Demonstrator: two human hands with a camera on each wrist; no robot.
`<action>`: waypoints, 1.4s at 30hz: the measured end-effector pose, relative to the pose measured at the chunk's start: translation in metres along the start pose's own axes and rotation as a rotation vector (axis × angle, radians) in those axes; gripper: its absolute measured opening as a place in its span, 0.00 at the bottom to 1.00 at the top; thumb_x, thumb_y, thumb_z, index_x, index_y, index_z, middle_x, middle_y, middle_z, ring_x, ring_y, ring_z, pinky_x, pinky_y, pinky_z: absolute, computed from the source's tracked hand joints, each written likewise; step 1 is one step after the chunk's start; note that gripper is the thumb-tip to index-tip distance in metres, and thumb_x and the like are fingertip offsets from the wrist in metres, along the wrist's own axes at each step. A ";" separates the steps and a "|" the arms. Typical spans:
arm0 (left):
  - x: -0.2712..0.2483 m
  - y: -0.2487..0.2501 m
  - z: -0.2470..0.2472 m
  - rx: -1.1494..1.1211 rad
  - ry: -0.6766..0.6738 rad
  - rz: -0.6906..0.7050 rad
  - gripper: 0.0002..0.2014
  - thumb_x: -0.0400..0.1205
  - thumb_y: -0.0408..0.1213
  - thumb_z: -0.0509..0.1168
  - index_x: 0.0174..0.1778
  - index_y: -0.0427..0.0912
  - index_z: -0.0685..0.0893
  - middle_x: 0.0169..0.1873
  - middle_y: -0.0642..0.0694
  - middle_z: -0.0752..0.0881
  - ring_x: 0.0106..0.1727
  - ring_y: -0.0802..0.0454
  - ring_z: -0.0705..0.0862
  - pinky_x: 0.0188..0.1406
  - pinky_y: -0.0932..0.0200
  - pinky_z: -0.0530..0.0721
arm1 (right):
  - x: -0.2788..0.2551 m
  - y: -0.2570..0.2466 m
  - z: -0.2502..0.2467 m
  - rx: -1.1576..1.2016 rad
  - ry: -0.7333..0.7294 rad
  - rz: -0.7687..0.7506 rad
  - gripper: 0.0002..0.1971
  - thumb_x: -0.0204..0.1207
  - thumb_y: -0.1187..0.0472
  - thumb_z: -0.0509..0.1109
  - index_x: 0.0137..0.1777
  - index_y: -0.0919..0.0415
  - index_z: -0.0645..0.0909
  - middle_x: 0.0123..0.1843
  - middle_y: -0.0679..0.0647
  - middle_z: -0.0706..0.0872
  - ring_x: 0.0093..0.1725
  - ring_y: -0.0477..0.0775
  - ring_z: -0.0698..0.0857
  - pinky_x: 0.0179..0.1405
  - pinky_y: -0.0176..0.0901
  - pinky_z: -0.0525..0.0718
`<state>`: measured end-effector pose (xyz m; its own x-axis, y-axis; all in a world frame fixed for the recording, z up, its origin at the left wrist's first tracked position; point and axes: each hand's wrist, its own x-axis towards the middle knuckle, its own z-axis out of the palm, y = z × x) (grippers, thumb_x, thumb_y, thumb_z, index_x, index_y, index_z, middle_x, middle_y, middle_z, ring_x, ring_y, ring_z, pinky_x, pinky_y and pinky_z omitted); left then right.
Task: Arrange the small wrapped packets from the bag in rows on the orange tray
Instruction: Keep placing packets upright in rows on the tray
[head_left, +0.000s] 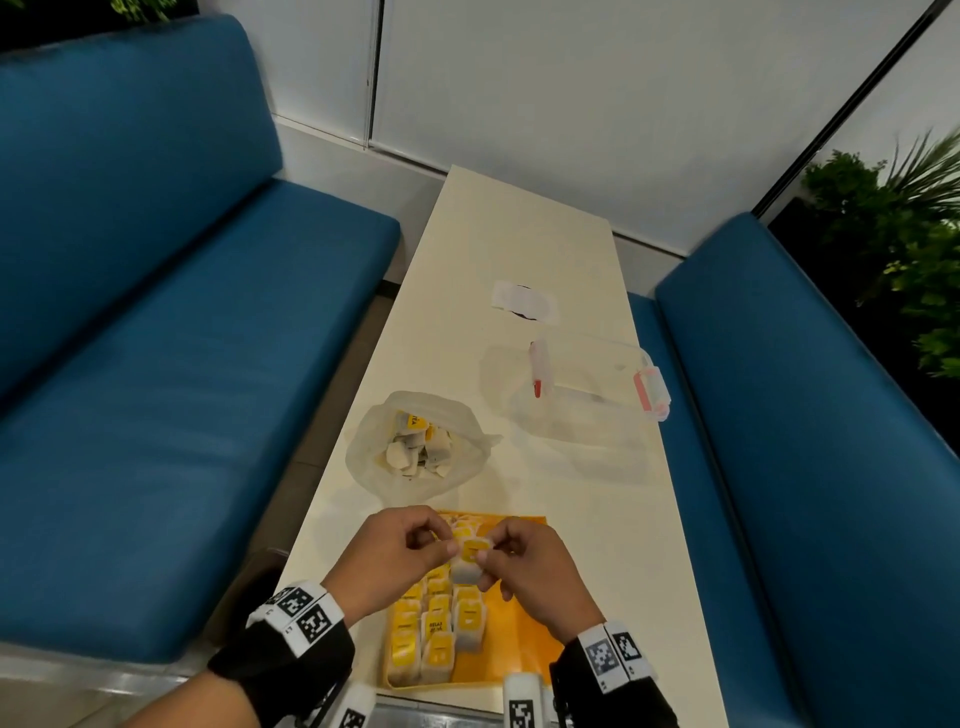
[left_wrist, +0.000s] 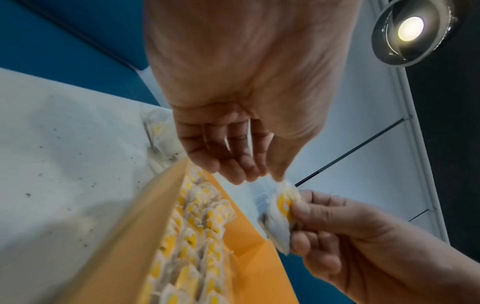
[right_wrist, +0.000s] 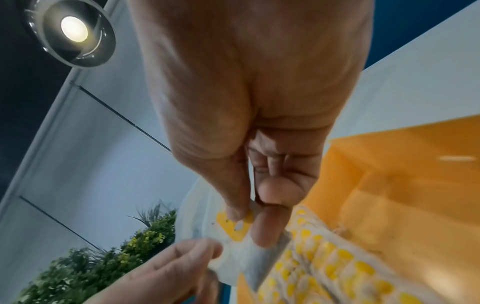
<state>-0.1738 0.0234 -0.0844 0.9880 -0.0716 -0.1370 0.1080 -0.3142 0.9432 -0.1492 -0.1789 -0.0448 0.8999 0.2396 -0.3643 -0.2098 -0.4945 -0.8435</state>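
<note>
Packet (head_left: 469, 560): held in the air over the orange tray (head_left: 524, 644), long axis toward the person.
Right hand (head_left: 530, 566): fingers clamp its right edge.
Left hand (head_left: 397, 553): thumb and forefinger pinch its top-left corner.
Rows (head_left: 434, 631): 3, directly below; free lane on the right, nearer the right hand.

Clear lidded container (head_left: 582, 387) on cream table (head_left: 524, 249); blue benches (head_left: 171, 332) alongside.
</note>
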 end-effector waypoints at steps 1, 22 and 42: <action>-0.001 -0.004 -0.002 0.057 0.023 -0.032 0.04 0.76 0.44 0.79 0.40 0.53 0.90 0.30 0.45 0.87 0.31 0.61 0.81 0.36 0.62 0.80 | 0.000 0.007 0.000 -0.004 -0.007 0.029 0.04 0.77 0.69 0.74 0.43 0.64 0.81 0.31 0.59 0.87 0.29 0.53 0.88 0.22 0.42 0.77; -0.014 -0.031 -0.007 0.301 -0.021 -0.181 0.20 0.76 0.37 0.79 0.58 0.59 0.81 0.54 0.57 0.79 0.40 0.61 0.81 0.43 0.70 0.76 | -0.010 0.075 0.033 -0.171 -0.085 0.357 0.08 0.75 0.70 0.72 0.44 0.60 0.76 0.27 0.56 0.86 0.27 0.56 0.89 0.25 0.43 0.84; 0.033 0.055 -0.056 0.519 0.133 0.093 0.07 0.86 0.41 0.65 0.53 0.51 0.89 0.49 0.57 0.87 0.49 0.57 0.85 0.48 0.60 0.83 | 0.042 -0.054 -0.006 -0.183 0.376 -0.052 0.30 0.61 0.30 0.73 0.57 0.45 0.74 0.51 0.48 0.82 0.46 0.53 0.88 0.43 0.55 0.90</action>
<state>-0.1289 0.0569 -0.0196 0.9999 -0.0116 0.0116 -0.0164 -0.7408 0.6716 -0.0978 -0.1474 -0.0126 0.9915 -0.0370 -0.1248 -0.1195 -0.6383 -0.7604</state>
